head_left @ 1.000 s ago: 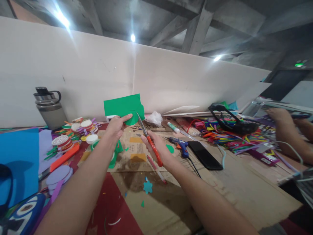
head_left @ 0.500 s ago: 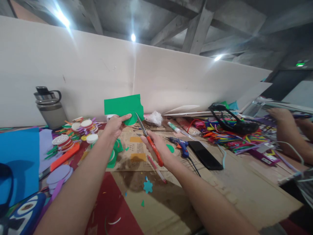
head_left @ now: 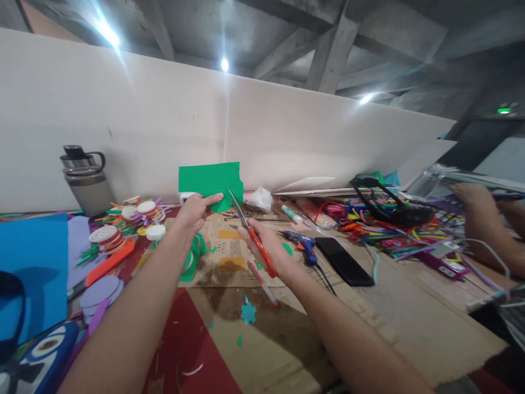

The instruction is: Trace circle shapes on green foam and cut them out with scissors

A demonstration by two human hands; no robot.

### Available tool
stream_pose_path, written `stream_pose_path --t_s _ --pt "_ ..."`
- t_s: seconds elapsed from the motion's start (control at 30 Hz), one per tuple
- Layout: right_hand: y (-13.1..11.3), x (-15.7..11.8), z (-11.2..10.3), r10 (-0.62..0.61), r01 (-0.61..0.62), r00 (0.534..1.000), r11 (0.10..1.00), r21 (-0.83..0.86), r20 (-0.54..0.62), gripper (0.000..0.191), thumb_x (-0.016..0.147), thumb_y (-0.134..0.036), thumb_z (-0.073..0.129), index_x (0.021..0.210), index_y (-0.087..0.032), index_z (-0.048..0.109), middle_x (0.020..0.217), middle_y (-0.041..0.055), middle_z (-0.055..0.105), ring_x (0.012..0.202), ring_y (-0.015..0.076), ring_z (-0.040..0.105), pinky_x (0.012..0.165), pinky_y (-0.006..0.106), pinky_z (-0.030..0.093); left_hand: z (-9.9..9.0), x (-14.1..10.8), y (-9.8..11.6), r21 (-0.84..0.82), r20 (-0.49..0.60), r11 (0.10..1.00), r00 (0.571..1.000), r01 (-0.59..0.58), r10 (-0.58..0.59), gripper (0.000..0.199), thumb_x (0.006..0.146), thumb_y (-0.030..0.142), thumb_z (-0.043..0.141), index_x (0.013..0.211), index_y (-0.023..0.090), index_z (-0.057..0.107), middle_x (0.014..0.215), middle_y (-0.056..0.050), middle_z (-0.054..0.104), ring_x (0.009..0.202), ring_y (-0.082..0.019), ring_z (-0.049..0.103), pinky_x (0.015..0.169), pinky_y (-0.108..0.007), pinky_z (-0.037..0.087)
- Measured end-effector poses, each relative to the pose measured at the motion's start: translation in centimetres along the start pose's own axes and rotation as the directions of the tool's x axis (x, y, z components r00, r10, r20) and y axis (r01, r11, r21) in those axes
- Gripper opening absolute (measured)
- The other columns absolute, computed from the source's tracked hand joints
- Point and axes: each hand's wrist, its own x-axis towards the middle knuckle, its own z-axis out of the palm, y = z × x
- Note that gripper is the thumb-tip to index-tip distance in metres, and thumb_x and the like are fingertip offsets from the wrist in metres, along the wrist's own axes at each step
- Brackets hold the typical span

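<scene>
Between thumb and fingers, my left hand (head_left: 196, 210) grips a green sheet (head_left: 207, 178) raised above the work surface. The sheet's right edge is notched and a rounded part hangs at its bottom. My right hand (head_left: 266, 249) is closed around orange-handled scissors (head_left: 256, 243), whose blades point up and left at the sheet's lower right part. Green cut pieces (head_left: 197, 254) lie below my left wrist. A red pen (head_left: 264, 284) and a teal flower-shaped cutout (head_left: 248, 312) rest on the cardboard nearer to me.
At left stand a bottle (head_left: 87, 183), decorated discs (head_left: 107, 236) and an orange cutter (head_left: 112, 262). Rightward are a glue gun (head_left: 307, 249), a black phone (head_left: 343, 261), colourful pipe cleaners (head_left: 394, 235) and black glasses (head_left: 389, 208). Another person's hand (head_left: 471, 197) is at far right.
The green sheet has shifted slightly right and down along with my left hand. The scissors have tilted a little, and a green piece shows under my right hand.
</scene>
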Motion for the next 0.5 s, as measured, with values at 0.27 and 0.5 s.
stream_pose_path --t_s 0.27,0.5 --pt "-0.18 -0.02 -0.10 0.011 -0.010 1.000 0.999 -0.031 0.018 0.033 0.090 -0.051 0.044 0.074 -0.023 0.041 0.064 -0.0023 0.048 0.058 0.0139 0.046 0.054 0.025 0.035 -0.04 -0.07 0.18 0.053 0.011 0.998 1.000 0.015 -0.016 0.021 0.056 0.015 0.084 0.058 0.012 0.063 0.056 -0.006 0.068 0.052 -0.018 0.064 0.057 -0.031 0.057" --pt "0.04 0.08 0.10 0.005 -0.005 1.000 1.000 -0.029 0.012 0.030 0.090 -0.047 0.045 0.074 -0.023 0.042 0.063 -0.0033 0.046 0.057 0.0133 0.045 0.054 0.025 0.035 -0.21 0.15 0.05 0.034 0.012 0.999 0.999 0.030 -0.031 0.019 0.056 0.013 0.083 0.062 0.011 0.065 0.059 -0.006 0.069 0.052 -0.017 0.065 0.058 -0.030 0.056"
